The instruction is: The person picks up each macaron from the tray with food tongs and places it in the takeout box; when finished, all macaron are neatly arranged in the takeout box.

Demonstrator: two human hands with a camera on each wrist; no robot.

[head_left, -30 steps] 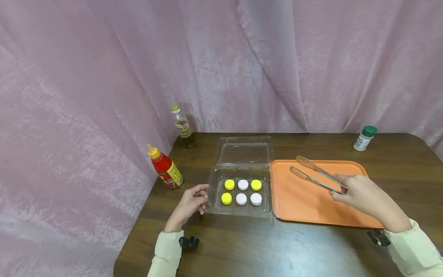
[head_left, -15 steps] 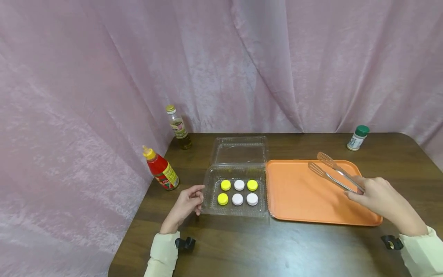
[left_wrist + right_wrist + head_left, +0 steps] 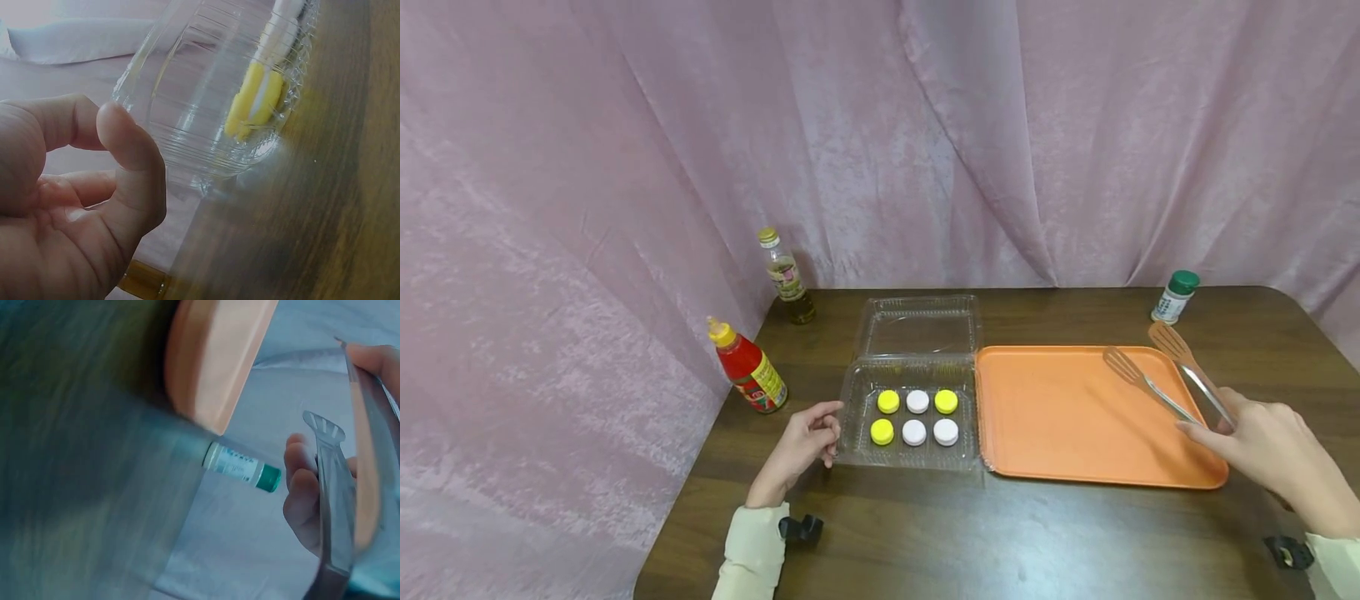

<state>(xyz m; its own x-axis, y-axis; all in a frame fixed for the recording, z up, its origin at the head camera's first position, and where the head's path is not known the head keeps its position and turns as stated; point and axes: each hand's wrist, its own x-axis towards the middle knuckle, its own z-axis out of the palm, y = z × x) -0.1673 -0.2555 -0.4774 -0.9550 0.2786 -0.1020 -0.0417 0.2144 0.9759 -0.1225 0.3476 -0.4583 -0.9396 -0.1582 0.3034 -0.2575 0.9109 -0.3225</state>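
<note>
My right hand (image 3: 1270, 433) grips metal tongs (image 3: 1198, 383) by the handle, over the right end of the orange tray (image 3: 1060, 417). The two slotted tips of the tongs are spread apart with nothing between them. My left hand (image 3: 805, 442) is at the left rim of a clear plastic clamshell box (image 3: 861, 454), fingers loosely bent and fingertips right at the edge. The box's lid (image 3: 921, 333) lies folded back. Inside sit three yellow macarons (image 3: 882, 432) and three white macarons (image 3: 913, 432) in two rows. In the left wrist view, yellow macarons (image 3: 253, 100) show through the box wall.
A red sauce bottle (image 3: 752, 371) with a yellow cap and an oil bottle (image 3: 788, 283) stand left of the box. A green-capped shaker (image 3: 1176, 297) stands behind the tray's right end. Pink curtain (image 3: 925, 150) hangs behind the wooden table (image 3: 910, 533).
My right hand has moved right with the tongs, from above the middle of the tray to its right end, and the tips have spread wider. My left hand stays at the box.
</note>
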